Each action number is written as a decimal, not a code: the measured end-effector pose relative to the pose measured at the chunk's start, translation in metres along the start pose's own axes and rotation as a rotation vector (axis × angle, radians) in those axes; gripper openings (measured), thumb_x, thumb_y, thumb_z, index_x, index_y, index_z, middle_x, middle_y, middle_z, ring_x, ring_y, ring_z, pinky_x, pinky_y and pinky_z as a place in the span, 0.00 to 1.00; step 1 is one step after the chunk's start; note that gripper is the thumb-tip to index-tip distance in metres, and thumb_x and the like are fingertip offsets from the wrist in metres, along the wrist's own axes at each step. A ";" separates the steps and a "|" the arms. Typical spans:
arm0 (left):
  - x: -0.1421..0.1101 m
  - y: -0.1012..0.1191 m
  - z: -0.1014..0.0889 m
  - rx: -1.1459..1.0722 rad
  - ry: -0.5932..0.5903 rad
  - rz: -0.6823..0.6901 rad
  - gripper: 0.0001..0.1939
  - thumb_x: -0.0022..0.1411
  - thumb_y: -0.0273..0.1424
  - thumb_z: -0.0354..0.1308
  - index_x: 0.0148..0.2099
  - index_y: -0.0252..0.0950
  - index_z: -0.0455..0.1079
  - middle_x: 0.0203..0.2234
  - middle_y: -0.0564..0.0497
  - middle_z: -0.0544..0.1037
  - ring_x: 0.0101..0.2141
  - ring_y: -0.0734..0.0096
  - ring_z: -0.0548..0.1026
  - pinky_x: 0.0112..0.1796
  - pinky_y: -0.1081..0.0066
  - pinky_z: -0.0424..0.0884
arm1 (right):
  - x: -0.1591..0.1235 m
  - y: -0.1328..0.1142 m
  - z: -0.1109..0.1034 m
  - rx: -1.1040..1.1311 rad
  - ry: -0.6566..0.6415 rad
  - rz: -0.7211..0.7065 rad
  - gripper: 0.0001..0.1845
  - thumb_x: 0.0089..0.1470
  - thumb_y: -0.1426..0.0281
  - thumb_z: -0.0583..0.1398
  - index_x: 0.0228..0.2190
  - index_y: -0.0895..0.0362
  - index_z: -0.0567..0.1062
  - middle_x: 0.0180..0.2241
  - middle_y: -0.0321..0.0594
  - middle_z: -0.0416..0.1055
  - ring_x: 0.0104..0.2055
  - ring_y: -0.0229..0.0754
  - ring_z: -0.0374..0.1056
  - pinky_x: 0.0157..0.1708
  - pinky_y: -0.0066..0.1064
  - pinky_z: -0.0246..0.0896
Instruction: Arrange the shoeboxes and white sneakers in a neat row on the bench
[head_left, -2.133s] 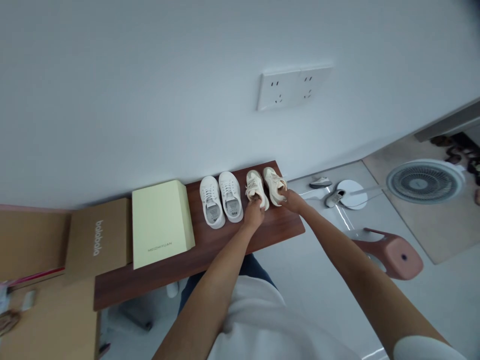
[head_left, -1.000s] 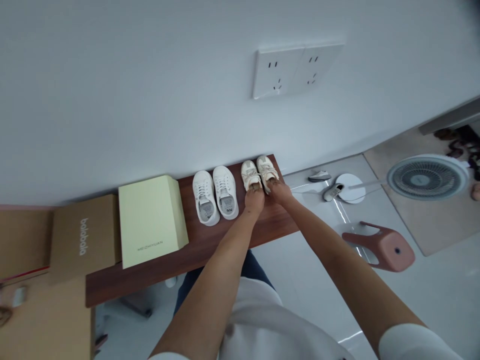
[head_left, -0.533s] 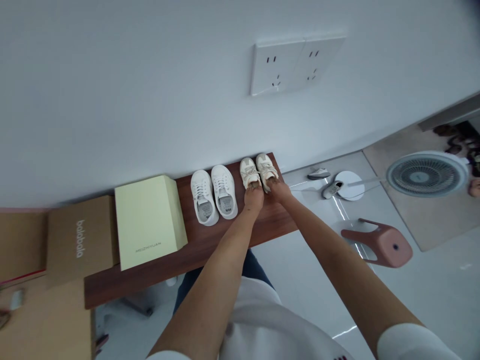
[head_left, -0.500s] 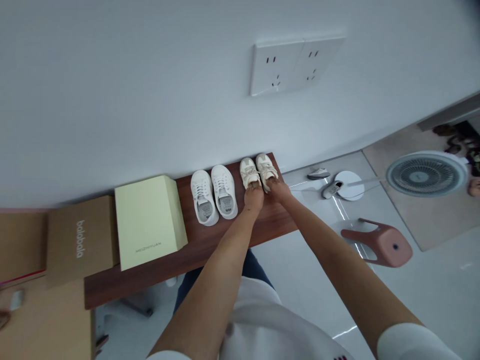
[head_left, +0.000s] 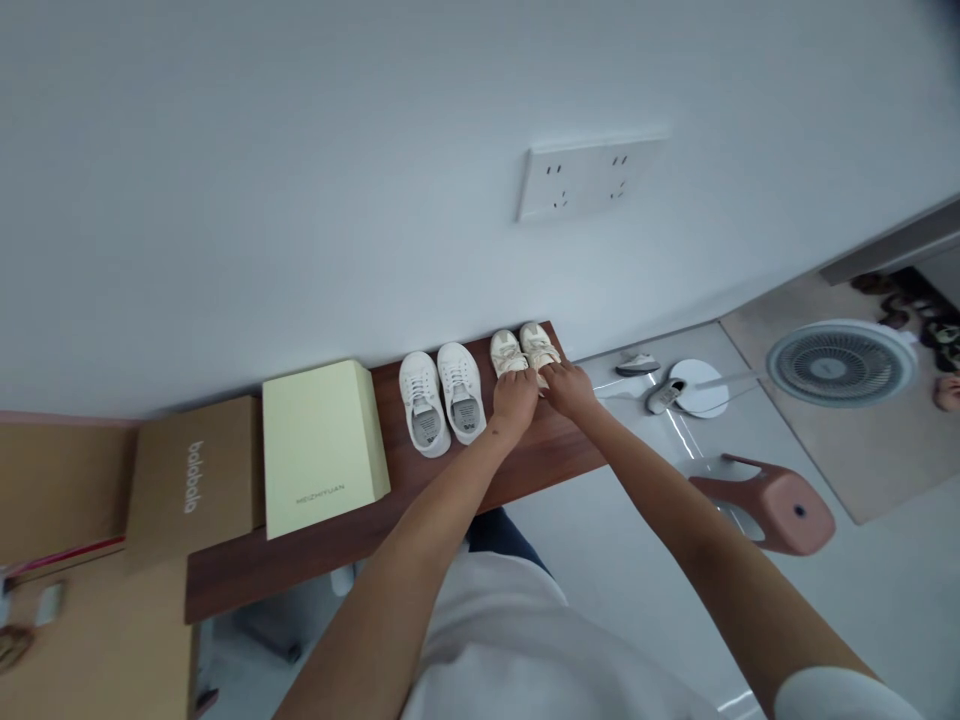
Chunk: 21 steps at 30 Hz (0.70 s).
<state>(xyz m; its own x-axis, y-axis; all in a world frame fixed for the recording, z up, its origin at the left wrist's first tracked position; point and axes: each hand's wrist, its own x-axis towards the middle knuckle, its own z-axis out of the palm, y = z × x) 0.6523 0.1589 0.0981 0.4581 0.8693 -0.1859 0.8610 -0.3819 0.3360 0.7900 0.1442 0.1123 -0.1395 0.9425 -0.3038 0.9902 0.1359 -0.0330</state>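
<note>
A pair of small cream sneakers stands side by side at the bench's right end, toes toward the wall. My left hand (head_left: 515, 396) is closed over the heel end of the left cream sneaker (head_left: 508, 352). The right cream sneaker (head_left: 538, 345) has my right hand (head_left: 568, 388) closed at its heel. Both shoe openings are mostly hidden under my fingers. To the left, a larger pair of white sneakers (head_left: 459, 385) rests untouched on the brown wooden bench (head_left: 397, 490).
A pale yellow box (head_left: 319, 450) and a brown cardboard box (head_left: 196, 480) stand farther left. Beyond the bench's right end are a white fan (head_left: 840, 362), a pink stool (head_left: 795, 510) and loose shoes (head_left: 666, 396) on the floor. A socket plate (head_left: 592, 178) is on the wall.
My head view has shifted, so the bench and shoes sit slightly lower and farther right. Both hands stay at the cream sneakers, with their fingers now covering more of the openings.
</note>
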 end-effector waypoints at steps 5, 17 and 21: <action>-0.054 -0.016 -0.026 -0.033 -0.035 0.028 0.14 0.71 0.27 0.48 0.55 0.33 0.67 0.45 0.38 0.79 0.52 0.55 0.75 0.53 0.60 0.66 | -0.025 -0.025 -0.012 0.043 0.042 -0.004 0.14 0.65 0.69 0.55 0.49 0.58 0.74 0.53 0.54 0.73 0.57 0.54 0.65 0.51 0.38 0.59; -0.324 -0.184 -0.015 -0.559 0.166 -0.616 0.12 0.70 0.36 0.49 0.41 0.39 0.72 0.38 0.46 0.82 0.42 0.61 0.80 0.47 0.64 0.72 | -0.130 -0.182 0.060 0.572 -0.200 -0.035 0.15 0.62 0.66 0.58 0.49 0.54 0.77 0.47 0.45 0.80 0.50 0.49 0.75 0.50 0.35 0.65; -0.387 -0.259 -0.016 -0.722 0.396 -0.971 0.17 0.68 0.44 0.51 0.45 0.37 0.72 0.43 0.41 0.83 0.48 0.53 0.79 0.51 0.58 0.72 | -0.131 -0.253 0.089 0.874 -0.215 -0.036 0.17 0.61 0.65 0.57 0.49 0.56 0.78 0.48 0.46 0.80 0.52 0.49 0.75 0.53 0.37 0.66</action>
<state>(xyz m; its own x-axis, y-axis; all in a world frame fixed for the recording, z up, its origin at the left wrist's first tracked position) 0.2485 -0.0737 0.0978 -0.4950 0.7760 -0.3908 0.4316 0.6100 0.6645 0.5587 -0.0403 0.0759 -0.2523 0.8527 -0.4575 0.6521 -0.1995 -0.7314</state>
